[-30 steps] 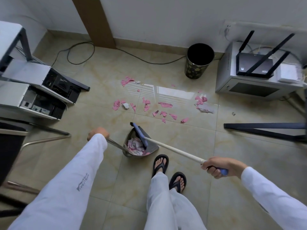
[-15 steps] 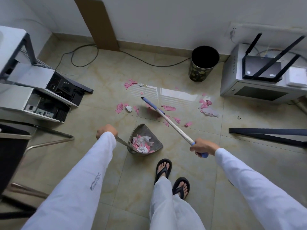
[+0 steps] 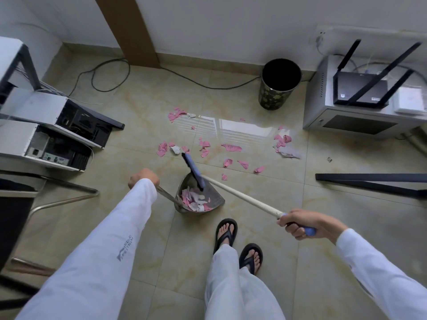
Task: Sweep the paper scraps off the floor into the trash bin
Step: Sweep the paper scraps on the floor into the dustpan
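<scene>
We see soft, even daylight; window glare streaks the floor (image 3: 242, 132); the edges bend; the left side blurs.

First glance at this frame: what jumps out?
Pink paper scraps litter the floor mid-frame, with more piled in the dustpan just below. The right hand grips a broom whose head sits at the dustpan's mouth; the left hand holds the dustpan's handle. A black trash bin stands beyond the scraps, upper right.
</scene>
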Action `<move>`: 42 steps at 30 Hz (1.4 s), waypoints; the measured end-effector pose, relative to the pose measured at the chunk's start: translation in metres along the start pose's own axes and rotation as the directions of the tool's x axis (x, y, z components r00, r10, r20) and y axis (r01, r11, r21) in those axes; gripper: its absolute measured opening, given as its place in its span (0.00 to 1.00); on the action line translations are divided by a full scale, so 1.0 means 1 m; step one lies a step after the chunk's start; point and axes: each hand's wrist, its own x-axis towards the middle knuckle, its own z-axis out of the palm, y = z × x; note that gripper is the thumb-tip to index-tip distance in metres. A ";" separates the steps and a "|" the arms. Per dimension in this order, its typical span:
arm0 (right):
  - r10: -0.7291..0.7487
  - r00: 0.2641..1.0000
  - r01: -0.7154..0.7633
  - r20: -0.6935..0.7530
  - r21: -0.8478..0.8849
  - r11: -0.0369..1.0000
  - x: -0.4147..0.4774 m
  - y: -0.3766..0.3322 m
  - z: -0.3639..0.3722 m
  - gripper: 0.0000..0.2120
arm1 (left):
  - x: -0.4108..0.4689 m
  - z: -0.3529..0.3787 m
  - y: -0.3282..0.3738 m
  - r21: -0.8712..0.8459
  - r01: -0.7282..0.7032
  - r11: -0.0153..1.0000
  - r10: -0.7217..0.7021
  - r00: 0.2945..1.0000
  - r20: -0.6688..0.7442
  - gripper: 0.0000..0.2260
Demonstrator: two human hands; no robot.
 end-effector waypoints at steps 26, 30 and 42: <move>-0.011 0.996 -0.001 -0.093 -0.123 0.992 -0.013 0.027 -0.006 0.08 | -0.023 0.001 0.002 -0.070 0.005 0.998 -0.008 0.999 -0.043 0.10; -0.153 0.957 0.036 -0.246 -0.425 0.905 -0.017 0.013 -0.002 0.10 | -0.026 0.005 0.006 -0.008 -0.014 1.000 0.013 0.997 -0.071 0.09; -0.010 0.991 -0.068 -0.137 -0.554 0.830 0.056 0.022 0.058 0.06 | -0.019 0.004 -0.002 0.016 -0.028 0.999 0.029 0.998 -0.050 0.06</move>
